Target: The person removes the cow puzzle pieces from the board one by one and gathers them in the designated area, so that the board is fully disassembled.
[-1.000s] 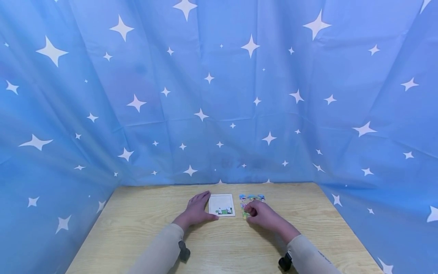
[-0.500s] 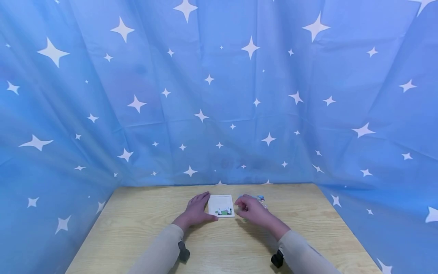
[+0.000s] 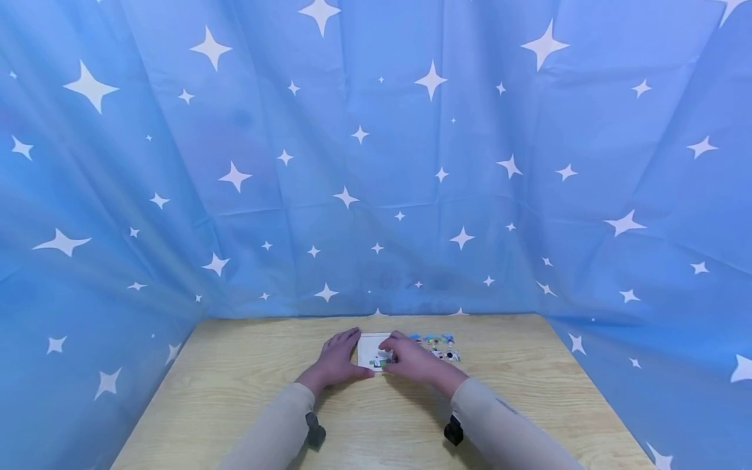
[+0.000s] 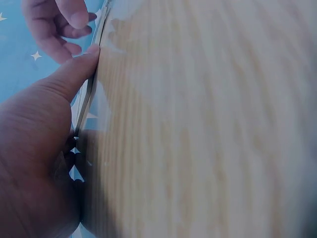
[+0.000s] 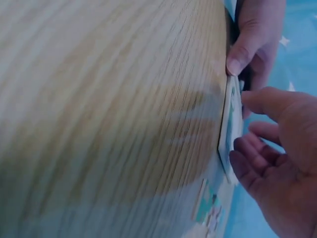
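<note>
A square white puzzle tray (image 3: 369, 343) lies on the table, with a few green and white puzzle pieces (image 3: 376, 361) along its near side. My left hand (image 3: 337, 362) holds the tray at its left side, fingers by the far corner and thumb (image 4: 84, 64) on the near edge. Over the tray's right half is my right hand (image 3: 411, 360), its fingers curled downward around a small puzzle piece that they mostly hide. The right wrist view shows the right thumb (image 5: 262, 101) and fingertips close above the tray's surface (image 5: 231, 116).
Several colourful loose puzzle pieces (image 3: 448, 346) lie to the right of the tray, partly behind the right hand. The wooden table (image 3: 247, 372) ends at a blue curtain (image 3: 376, 163) with white stars, which hangs behind and at both sides.
My right hand has moved left from the loose pieces to above the tray, uncovering several of those pieces. The left hand and the tray have stayed in place.
</note>
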{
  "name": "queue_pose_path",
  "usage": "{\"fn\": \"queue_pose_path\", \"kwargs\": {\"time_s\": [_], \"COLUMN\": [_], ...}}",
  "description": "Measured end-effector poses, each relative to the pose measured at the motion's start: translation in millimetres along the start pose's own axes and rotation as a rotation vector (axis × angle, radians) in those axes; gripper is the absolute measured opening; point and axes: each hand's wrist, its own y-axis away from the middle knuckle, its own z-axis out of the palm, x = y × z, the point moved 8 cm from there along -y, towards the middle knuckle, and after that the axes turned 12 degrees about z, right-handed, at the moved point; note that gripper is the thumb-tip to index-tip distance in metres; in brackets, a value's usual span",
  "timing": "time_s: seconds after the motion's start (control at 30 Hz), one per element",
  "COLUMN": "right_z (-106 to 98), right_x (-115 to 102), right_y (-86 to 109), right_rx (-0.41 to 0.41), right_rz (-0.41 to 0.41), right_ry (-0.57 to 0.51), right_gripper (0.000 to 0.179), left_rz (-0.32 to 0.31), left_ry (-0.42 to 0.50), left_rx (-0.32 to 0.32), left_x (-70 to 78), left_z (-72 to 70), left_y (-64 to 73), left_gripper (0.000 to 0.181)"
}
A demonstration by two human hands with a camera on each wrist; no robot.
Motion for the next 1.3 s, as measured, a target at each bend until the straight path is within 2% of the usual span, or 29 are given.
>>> {"fn": "queue_pose_path", "kwargs": {"time_s": [0.17,0.27,0.4,0.67,0.93,1.3], "right_z": [7,8,10,13,12,11], "right_x": [-4,-5,-4,4,-4,-6], "right_y": [-8.7,-12.7,-16.1,-16.4,-12.4,-11.7], "right_rx": [-0.035,-0.037,-0.047,-0.084,-0.084,-0.067], "right_rz": [0.013,0.019,0.015,-0.008,-0.086,-0.078], "right_ry": [0.05,0.076,0.104,0.042,0.048,0.04], "right_gripper": [0.048,0.048,0.046,0.043,0.041,0.036], "left_rz": [0.01,0.028,0.03,0.027,0.026,0.022], "left_ry": [-0.012,-0.008,-0.003,-0.006,-0.018,0.001], "left_rx": [0.001,0.027,0.031,0.034,0.03,0.027], "left_x": [-8.5,-10.1,-10.3,-9.4,-11.1,-10.2], "left_z": [5.7,6.0,5.8,4.7,5.7,5.2], "left_y": [-1.6,-1.9,-2.0,-2.7,-3.1,-2.2], "left_gripper": [0.119,0.118,0.117,0.118,0.118,0.118]}}
